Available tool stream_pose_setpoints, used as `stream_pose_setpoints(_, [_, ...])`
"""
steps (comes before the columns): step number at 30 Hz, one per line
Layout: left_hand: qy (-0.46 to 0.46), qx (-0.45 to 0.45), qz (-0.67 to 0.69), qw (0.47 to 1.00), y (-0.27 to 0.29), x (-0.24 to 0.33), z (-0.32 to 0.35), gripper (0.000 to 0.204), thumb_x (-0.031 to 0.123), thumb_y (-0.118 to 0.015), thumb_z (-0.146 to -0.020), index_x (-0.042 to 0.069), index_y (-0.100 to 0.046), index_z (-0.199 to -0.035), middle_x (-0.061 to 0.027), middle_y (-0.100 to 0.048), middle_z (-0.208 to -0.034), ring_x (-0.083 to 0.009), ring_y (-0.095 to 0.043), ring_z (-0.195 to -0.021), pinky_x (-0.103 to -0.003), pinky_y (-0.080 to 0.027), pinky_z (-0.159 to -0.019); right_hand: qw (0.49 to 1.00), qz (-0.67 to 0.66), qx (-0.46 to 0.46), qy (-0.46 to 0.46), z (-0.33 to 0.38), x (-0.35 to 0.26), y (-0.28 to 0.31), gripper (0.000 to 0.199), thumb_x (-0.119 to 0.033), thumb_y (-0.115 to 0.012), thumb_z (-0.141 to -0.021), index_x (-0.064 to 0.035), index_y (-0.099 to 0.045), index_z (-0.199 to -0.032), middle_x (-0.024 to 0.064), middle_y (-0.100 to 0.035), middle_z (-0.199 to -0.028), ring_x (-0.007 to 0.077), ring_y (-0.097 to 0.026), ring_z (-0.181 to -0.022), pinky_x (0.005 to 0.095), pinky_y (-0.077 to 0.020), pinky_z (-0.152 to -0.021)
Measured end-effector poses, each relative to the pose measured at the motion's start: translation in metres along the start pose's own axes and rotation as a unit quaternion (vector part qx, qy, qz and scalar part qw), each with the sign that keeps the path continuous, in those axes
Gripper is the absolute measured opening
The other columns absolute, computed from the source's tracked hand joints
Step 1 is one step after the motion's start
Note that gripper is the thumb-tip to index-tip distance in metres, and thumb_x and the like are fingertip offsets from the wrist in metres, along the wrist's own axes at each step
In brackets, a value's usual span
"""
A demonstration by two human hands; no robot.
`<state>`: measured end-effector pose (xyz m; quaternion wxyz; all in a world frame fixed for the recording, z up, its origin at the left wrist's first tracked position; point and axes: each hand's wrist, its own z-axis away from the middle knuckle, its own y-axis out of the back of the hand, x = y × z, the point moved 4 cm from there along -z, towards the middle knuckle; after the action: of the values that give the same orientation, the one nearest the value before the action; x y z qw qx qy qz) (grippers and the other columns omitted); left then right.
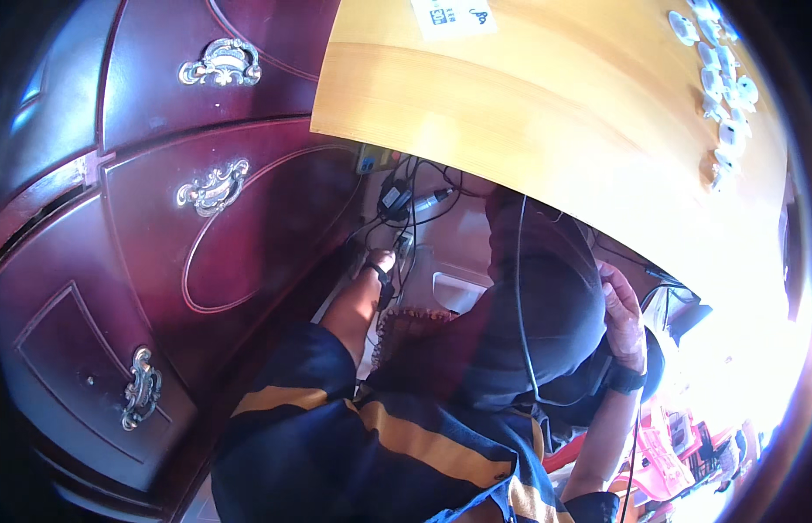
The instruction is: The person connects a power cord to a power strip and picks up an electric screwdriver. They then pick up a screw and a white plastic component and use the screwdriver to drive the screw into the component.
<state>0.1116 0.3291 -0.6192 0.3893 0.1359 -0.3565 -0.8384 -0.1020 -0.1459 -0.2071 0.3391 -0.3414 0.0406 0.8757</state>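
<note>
My left hand reaches down under the desk, beside a cluster of black cables and a dark plug or socket piece. Its fingers are curled; what they hold is too small to make out. Above it hang a black power adapter and a pale cylindrical connector. My right hand lies along the outer side of my dark-trousered knee, below the desk edge, fingers extended and nothing visible in them. A thin grey cable runs down across the knee.
A light wooden desktop overhangs the legs, with a paper label and several small white items on it. Dark red drawers with ornate handles stand left. A white box-like thing is below; pink objects lie right.
</note>
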Motion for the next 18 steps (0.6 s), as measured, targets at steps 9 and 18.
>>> stream_pose_setpoints(9, [0.065,0.054,0.209,0.974,0.168,0.069,-0.012,0.019,0.025,-0.062,-0.082,0.01,-0.071,-0.089,-0.0185,-0.071,-0.086,-0.0386,-0.069,-0.086,-0.05,-0.054,-0.077,1.0,-0.021,-0.01,0.0,0.005,-0.005,0.002,0.052,-0.036,-0.061,-0.098,-0.0006,-0.051,-0.135,0.0108,-0.06,-0.128,0.0217,-0.056,-0.12,0.0356,-0.0406,-0.103])
stream_pose_setpoints(18, [-0.054,0.062,0.117,0.99,0.164,0.124,-0.046,0.043,0.015,-0.07,-0.075,0.011,-0.057,-0.115,-0.0168,-0.067,-0.105,-0.0381,-0.068,-0.089,-0.052,-0.055,-0.077,0.999,-0.044,0.0,0.017,0.004,-0.004,-0.001,0.039,-0.025,-0.062,-0.098,-0.001,-0.057,-0.129,0.0061,-0.064,-0.119,0.0164,-0.057,-0.113,0.0306,-0.0416,-0.098])
